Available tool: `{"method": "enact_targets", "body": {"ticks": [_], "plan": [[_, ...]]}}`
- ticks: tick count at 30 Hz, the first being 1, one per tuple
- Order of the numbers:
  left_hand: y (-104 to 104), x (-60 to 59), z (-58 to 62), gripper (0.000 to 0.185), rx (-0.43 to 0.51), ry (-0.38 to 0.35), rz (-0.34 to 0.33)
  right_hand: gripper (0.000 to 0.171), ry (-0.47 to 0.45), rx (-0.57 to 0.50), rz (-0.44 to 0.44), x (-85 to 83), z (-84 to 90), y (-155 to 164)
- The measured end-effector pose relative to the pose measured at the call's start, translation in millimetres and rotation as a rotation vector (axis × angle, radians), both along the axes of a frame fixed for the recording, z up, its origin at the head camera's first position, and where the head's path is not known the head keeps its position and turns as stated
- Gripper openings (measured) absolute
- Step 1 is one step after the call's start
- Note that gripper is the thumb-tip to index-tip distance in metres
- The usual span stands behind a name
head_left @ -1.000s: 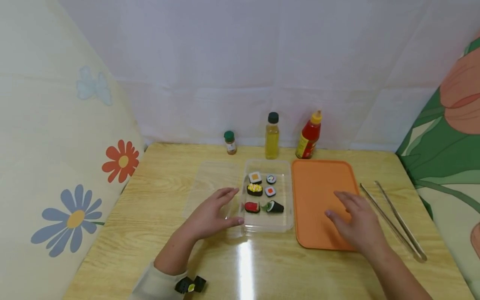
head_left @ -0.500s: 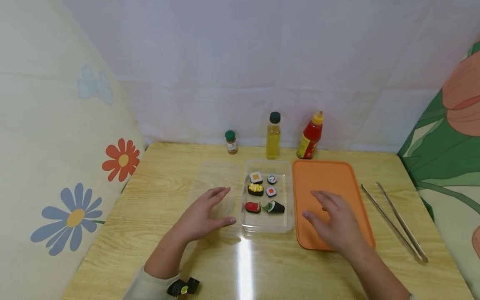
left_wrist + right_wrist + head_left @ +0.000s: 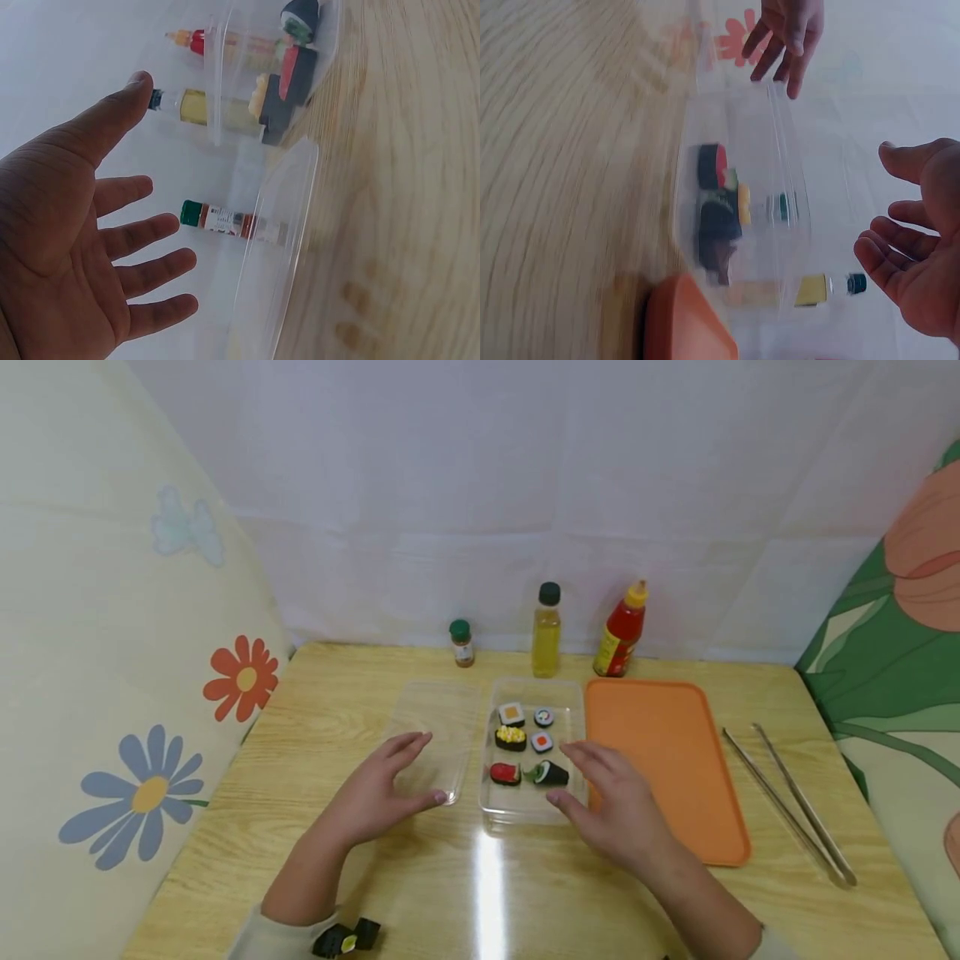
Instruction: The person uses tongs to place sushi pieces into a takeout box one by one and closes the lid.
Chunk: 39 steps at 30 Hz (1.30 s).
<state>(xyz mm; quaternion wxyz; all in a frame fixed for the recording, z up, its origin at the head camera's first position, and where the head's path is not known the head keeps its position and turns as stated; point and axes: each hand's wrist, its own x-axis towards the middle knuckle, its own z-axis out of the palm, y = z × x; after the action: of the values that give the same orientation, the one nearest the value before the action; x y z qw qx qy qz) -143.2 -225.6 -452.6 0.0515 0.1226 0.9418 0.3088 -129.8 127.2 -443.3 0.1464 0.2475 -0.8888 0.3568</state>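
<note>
A clear plastic box (image 3: 491,806) holds several sushi pieces, among them a corn-topped one (image 3: 511,738), a red-topped one (image 3: 505,773) and a dark cone-shaped hand roll (image 3: 551,773). Left of the box lies a flat clear lid (image 3: 442,710). My left hand (image 3: 378,793) hovers over the lid's near left part, its fingers spread and nothing in them; the left wrist view shows the bare palm. My right hand (image 3: 618,802) is held above the box's right edge and the orange tray (image 3: 667,727), fingers apart and holding nothing.
Behind the box stand a small green-capped spice jar (image 3: 462,645), an oil bottle (image 3: 547,631) and a red sauce bottle (image 3: 622,631). Metal tongs (image 3: 787,802) lie right of the tray. A white cloth wall (image 3: 510,510) closes off the back.
My right hand has moved left from over the tray to the box's right edge. My left hand has drawn back a little to the left. The objects have stayed put.
</note>
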Motion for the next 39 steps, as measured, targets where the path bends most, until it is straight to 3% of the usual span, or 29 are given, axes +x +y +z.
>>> {"method": "enact_targets", "body": {"ticks": [16,33,39], "plan": [[-32.7,8.5,-3.6,0.094,-0.026,0.004,0.072,0.062,-0.109,-0.024,0.211,15.5,-8.1,-65.5],[-59.2,17.4,-14.7,0.096,-0.043,-0.016,0.133,0.071,-0.243,0.093,0.309,30.6,-22.4,-112.0],[-62.9,16.4,-16.6,0.105,-0.071,-0.038,0.139,0.085,-0.375,0.156,0.303,30.7,-29.4,-127.1]]}}
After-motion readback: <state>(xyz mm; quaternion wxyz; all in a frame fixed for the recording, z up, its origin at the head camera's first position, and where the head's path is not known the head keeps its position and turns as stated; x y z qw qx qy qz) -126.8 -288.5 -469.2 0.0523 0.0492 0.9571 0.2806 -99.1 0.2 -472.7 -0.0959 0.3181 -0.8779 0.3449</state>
